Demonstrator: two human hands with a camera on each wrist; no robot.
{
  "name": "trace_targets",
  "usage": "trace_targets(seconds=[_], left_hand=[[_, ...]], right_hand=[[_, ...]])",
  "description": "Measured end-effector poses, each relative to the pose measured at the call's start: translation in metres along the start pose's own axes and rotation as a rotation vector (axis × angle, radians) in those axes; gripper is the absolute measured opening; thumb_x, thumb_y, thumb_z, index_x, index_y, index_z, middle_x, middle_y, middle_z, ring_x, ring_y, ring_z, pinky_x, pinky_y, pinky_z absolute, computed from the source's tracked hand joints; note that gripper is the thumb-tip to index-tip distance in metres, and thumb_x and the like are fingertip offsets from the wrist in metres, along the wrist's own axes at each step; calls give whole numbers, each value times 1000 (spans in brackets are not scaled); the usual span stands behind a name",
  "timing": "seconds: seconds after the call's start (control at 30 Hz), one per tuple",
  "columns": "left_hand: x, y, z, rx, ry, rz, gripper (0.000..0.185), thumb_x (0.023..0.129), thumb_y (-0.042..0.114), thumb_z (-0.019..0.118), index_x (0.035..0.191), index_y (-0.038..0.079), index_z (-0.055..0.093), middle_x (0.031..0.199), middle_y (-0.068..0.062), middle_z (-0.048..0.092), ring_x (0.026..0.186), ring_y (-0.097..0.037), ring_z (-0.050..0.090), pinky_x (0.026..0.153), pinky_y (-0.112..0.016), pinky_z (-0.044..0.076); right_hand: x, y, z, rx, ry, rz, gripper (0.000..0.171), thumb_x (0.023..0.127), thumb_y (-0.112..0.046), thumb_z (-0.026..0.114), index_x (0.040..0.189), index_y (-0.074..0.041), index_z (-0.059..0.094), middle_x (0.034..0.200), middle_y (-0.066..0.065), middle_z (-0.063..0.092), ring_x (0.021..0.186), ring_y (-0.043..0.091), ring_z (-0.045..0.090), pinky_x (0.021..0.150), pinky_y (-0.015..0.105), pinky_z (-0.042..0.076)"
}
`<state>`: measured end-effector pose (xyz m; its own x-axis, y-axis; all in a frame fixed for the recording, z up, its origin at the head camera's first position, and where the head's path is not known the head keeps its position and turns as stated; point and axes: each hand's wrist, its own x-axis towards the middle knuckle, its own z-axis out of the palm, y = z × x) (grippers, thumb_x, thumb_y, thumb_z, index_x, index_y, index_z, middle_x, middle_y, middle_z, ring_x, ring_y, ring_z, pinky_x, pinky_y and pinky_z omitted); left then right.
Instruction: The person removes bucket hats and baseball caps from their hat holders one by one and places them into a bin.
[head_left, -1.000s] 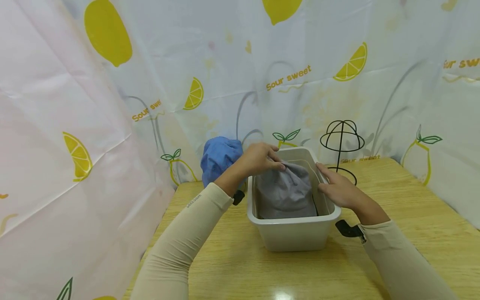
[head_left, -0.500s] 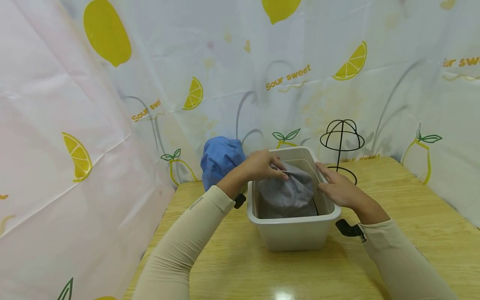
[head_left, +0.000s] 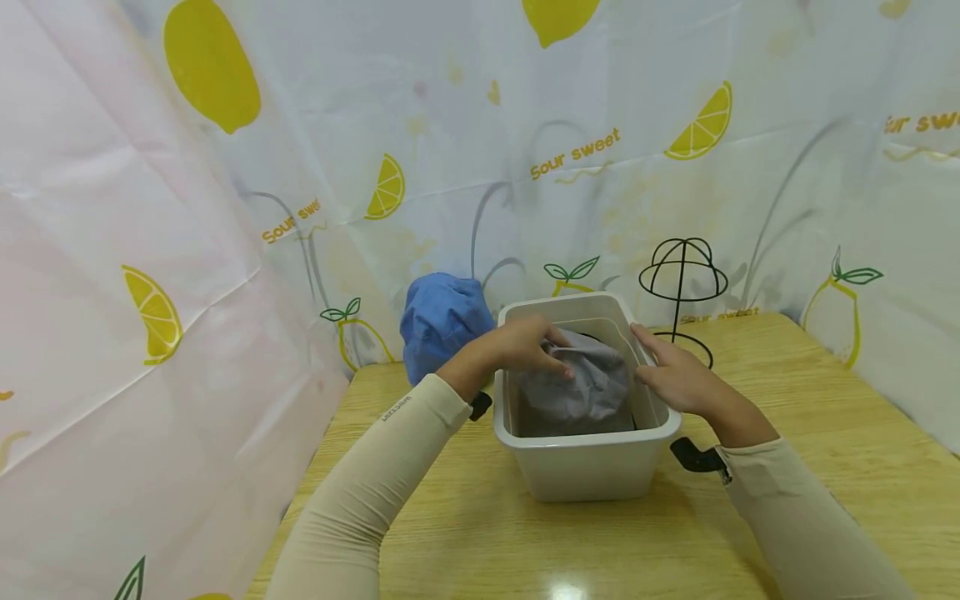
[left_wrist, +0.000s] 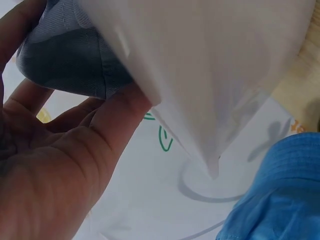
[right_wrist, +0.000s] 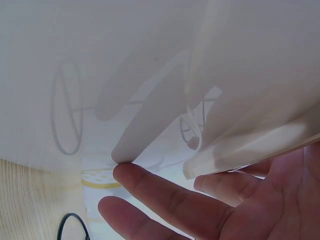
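Note:
A grey cloth hat (head_left: 581,387) sits crumpled inside a white plastic bin (head_left: 585,467). My left hand (head_left: 525,343) reaches over the bin's left rim and grips the hat's top between thumb and fingers. In the left wrist view the hat (left_wrist: 70,60) lies between the curled fingers, beside the bin's pale wall (left_wrist: 200,75). My right hand (head_left: 682,375) holds the bin's right rim, its thumb at the inner edge. From the right wrist, the fingers (right_wrist: 170,195) extend along the outside of the wall (right_wrist: 125,60), one fingertip meeting it.
A blue cloth hat (head_left: 442,321) stands at the back left, close to the bin. Behind the right hand is a black wire hat stand (head_left: 678,292). The wooden table (head_left: 465,533) meets a lemon-print curtain (head_left: 450,108) at the back and sides.
My left hand has moved lower into the bin, and the grey hat's top has sunk with it. The right hand and the bin have stayed in place.

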<state>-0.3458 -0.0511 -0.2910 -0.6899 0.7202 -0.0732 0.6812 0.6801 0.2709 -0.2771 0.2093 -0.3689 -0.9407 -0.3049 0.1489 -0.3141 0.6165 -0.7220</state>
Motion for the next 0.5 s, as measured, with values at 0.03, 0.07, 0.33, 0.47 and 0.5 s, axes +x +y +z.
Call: trace_targets(seconds=[0.03, 0.07, 0.33, 0.47, 0.5], left_hand=[[0, 0, 1, -15, -13, -7, 51, 85, 38, 87, 130, 17, 75, 126, 2, 74, 99, -9, 57, 88, -22, 47], [0, -1, 2, -20, -27, -11, 53, 84, 38, 87, 131, 17, 74, 127, 2, 74, 99, -10, 57, 88, -23, 47], [0, -4, 8, 140, -153, 52, 78, 88, 41, 82, 155, 18, 50, 150, -5, 54, 135, -22, 52, 115, -36, 40], [-1, -5, 12, 178, -202, 86, 88, 93, 39, 78, 164, 16, 32, 159, -10, 41, 144, -25, 44, 121, -39, 36], [-1, -5, 14, 172, -208, 88, 89, 94, 39, 77, 165, 16, 29, 159, -10, 40, 145, -25, 43, 121, -39, 36]], right_hand=[[0, 0, 0, -1, 0, 0, 74, 101, -12, 46, 166, -2, 11, 167, 32, 19, 140, 57, 42, 96, 63, 53], [0, 0, 0, -4, 0, 0, 74, 102, -12, 46, 166, -2, 11, 167, 32, 19, 141, 57, 41, 97, 63, 52], [0, -1, 0, -22, -2, 13, 73, 103, -14, 46, 166, -4, 11, 168, 31, 18, 142, 57, 39, 99, 65, 50], [-1, -2, -1, -27, -7, 14, 73, 104, -15, 45, 166, -4, 10, 168, 32, 18, 142, 58, 38, 99, 66, 49], [-1, -2, -2, -30, -7, 15, 73, 104, -15, 45, 166, -4, 10, 168, 32, 17, 142, 59, 37, 99, 67, 49]])
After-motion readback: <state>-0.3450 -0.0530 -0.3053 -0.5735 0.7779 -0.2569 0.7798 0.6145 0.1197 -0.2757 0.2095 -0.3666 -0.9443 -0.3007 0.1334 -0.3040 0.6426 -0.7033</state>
